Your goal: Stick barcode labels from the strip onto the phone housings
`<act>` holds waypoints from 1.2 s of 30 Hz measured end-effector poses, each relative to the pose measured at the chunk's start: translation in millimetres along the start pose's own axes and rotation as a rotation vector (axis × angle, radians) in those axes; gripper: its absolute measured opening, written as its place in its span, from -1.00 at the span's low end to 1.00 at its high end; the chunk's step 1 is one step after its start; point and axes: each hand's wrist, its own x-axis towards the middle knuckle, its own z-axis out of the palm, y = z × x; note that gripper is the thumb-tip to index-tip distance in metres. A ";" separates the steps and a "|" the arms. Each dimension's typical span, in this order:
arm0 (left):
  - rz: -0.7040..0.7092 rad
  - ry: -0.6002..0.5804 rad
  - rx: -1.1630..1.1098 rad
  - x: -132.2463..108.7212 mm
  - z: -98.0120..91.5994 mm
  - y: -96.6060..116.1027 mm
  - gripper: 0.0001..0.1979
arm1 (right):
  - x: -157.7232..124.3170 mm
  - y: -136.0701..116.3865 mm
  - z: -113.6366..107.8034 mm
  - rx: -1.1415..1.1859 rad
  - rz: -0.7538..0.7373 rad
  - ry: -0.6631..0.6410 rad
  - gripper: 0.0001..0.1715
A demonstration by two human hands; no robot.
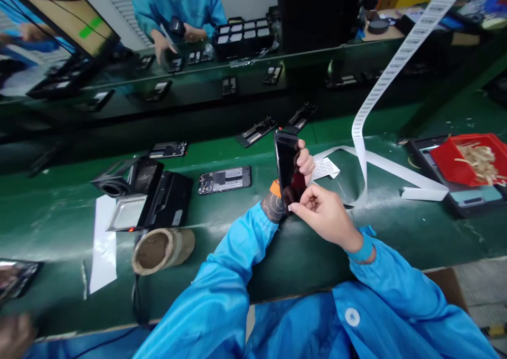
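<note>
A black phone point(288, 168) stands nearly upright over the green bench, its glossy screen facing right. My left hand point(304, 161), in a grey glove with an orange cuff, wraps around it from behind, fingers curled over the right edge. My right hand point(325, 215) sits just below and right of the phone, thumb and forefinger pinched together at its lower edge; what they pinch is too small to make out. Both arms wear bright blue sleeves.
A label strip point(382, 79) hangs from the upper right onto the bench. An open phone chassis point(224, 180) lies left, beside a black printer-like device point(144, 195) and a tape roll point(162, 249). A red tray point(471, 158) sits right. A co-worker point(174, 10) stands across the conveyor.
</note>
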 end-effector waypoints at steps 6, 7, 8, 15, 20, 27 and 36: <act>0.077 0.363 0.087 10.7 -20.8 54.9 -0.38 | 55.5 62.4 -56.1 -0.417 -0.281 0.296 -0.85; 0.113 0.384 0.072 13.2 -21.8 64.7 -0.35 | 66.5 72.4 -63.8 -0.486 -0.336 0.273 -0.84; 0.158 0.375 0.047 14.9 -20.6 73.0 -0.34 | 76.3 80.8 -68.9 -0.545 -0.367 0.229 -0.76; 0.186 -0.077 -0.018 5.3 12.6 72.5 -0.26 | 90.4 85.9 -71.3 -0.512 -0.174 0.188 -0.75; -0.154 -0.227 0.275 -6.8 8.4 42.2 -0.38 | 62.4 53.3 -92.3 -0.212 -0.234 0.269 -0.82; -0.228 -0.478 0.677 -29.0 11.5 30.0 -0.52 | 41.3 36.9 -99.0 0.066 -0.234 0.228 -0.60; -0.213 -0.372 0.648 -31.9 7.0 21.3 -0.42 | 40.1 32.6 -91.4 0.193 -0.149 0.452 -0.79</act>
